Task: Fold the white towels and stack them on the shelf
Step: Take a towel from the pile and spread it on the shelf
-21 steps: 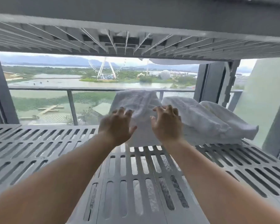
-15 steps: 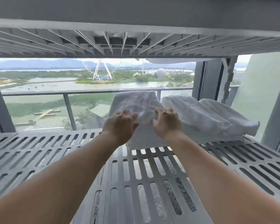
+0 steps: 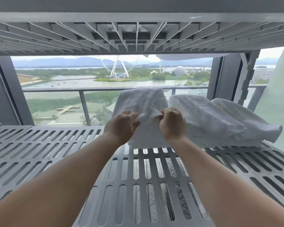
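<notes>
Head view: both hands, left hand (image 3: 121, 124) and right hand (image 3: 171, 125), fingers curled, pinch the folded towel (image 3: 141, 102) on the slatted shelf (image 3: 56, 141); next, likely smoothing or squaring it beside the neighbouring stack (image 3: 206, 118).

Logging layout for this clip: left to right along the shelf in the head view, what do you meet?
Left-hand grip → right-hand grip → middle folded towel → rightmost folded towel. The leftmost towel, pinched by both, overlaps them, so it is omitted.

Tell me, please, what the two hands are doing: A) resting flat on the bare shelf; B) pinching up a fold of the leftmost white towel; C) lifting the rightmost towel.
B: the left hand and right hand curl their fingers round a raised ridge of the leftmost white towel.
</notes>
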The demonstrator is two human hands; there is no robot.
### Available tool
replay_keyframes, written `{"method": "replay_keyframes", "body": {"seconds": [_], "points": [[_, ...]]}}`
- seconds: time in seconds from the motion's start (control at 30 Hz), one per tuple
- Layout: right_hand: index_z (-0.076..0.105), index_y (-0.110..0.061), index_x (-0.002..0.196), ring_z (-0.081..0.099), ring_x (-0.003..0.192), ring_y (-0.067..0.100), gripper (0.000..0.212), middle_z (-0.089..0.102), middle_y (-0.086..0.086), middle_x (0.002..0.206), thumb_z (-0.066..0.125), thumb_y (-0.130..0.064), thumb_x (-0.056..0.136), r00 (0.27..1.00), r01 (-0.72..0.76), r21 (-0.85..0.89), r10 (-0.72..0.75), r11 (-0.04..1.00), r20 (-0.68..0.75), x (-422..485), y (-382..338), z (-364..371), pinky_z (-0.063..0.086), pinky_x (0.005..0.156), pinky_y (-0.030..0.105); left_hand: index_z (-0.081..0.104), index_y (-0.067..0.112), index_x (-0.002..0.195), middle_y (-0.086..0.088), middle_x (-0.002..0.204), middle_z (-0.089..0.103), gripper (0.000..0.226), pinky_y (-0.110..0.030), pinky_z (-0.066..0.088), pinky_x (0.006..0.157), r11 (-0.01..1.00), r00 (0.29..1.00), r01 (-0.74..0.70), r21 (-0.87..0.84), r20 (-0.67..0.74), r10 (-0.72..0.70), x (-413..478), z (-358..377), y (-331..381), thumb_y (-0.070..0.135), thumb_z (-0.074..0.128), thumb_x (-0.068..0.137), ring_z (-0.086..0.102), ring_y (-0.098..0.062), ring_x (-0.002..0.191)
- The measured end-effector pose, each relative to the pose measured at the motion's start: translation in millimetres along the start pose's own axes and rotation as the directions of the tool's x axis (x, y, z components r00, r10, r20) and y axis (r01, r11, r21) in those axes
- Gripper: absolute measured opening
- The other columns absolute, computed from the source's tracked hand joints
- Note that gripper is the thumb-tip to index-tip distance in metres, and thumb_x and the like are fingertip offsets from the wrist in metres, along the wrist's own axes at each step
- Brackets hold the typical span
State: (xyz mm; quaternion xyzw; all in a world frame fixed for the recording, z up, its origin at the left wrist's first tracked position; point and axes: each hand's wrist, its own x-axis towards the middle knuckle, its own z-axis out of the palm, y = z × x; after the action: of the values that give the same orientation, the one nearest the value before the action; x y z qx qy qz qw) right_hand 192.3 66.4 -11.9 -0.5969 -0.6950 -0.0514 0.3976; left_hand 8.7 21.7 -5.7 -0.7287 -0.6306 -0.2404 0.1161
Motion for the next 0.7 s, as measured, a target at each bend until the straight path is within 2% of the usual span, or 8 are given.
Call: {"method": "replay_keyframes", "body": {"seconds": [0.17,0.23,0.33,0.53,0.6,0.7], "points": [[0.065,-0.007,0.111,0.052,0.110,0.032,0.022,0.058,0.014,0.115,0.053,-0.012,0.095,0.986,0.165,0.246,-0.152,0.955,-0.074,-11,-14,0,0.047,0.095,0.045,0.061,0.031,0.132,-0.001,0.125,0.065,0.032,-0.043,0.054,0.084,0.998,0.994,0.029,-0.048,-0.102,-0.034,-11,-5,1,0.036,0.049,0.103,0.064,-0.030,0.105],[0.064,-0.008,0.112,0.053,0.108,0.032,0.022,0.057,0.013,0.118,0.053,-0.014,0.093,0.980,0.197,0.352,-0.179,0.915,-0.083,-16,-27,-3,0.046,0.095,0.040,0.061,0.032,0.130,-0.006,0.119,0.067,0.030,-0.043,0.054,0.081,0.996,0.984,0.079,-0.043,-0.156,-0.085,-20,-8,-3,0.036,0.047,0.104,0.066,-0.034,0.099],[0.063,-0.006,0.112,0.058,0.101,0.031,0.021,0.060,0.014,0.117,0.054,-0.013,0.094,0.972,0.232,0.485,-0.219,0.844,-0.084,-26,-48,-9,0.041,0.083,0.031,0.063,0.032,0.126,-0.007,0.108,0.072,0.027,-0.039,0.053,0.073,0.990,0.968,0.138,-0.040,-0.207,-0.143,-38,-14,-15,0.033,0.047,0.104,0.068,-0.033,0.088],[0.058,-0.014,0.105,0.056,0.084,0.024,0.012,0.063,0.007,0.104,0.047,-0.013,0.099,0.961,0.266,0.535,-0.264,0.802,-0.083,-46,-92,-13,0.038,0.066,0.032,0.062,0.034,0.122,-0.009,0.097,0.075,0.023,-0.042,0.057,0.070,0.980,0.935,0.200,0.011,-0.302,-0.187,-77,-42,-51,0.031,0.049,0.103,0.070,-0.035,0.082],[0.053,-0.022,0.099,0.051,0.074,0.015,0.010,0.060,-0.002,0.093,0.046,-0.015,0.100,0.960,0.266,0.546,-0.272,0.795,-0.071,-55,-111,-11,0.033,0.055,0.027,0.062,0.035,0.121,-0.011,0.094,0.074,0.022,-0.039,0.053,0.066,0.972,0.925,0.235,0.027,-0.312,-0.215,-90,-50,-65,0.033,0.050,0.103,0.070,-0.037,0.080],[0.050,-0.029,0.098,0.045,0.061,-0.004,0.010,0.059,-0.010,0.081,0.043,-0.023,0.103,0.970,0.223,0.534,-0.241,0.816,-0.036,-71,-141,-5,0.023,0.051,0.016,0.059,0.033,0.124,-0.014,0.094,0.073,0.023,-0.041,0.052,0.068,0.957,0.912,0.289,0.033,-0.313,-0.265,-110,-65,-95,0.033,0.048,0.104,0.069,-0.039,0.084]]}}
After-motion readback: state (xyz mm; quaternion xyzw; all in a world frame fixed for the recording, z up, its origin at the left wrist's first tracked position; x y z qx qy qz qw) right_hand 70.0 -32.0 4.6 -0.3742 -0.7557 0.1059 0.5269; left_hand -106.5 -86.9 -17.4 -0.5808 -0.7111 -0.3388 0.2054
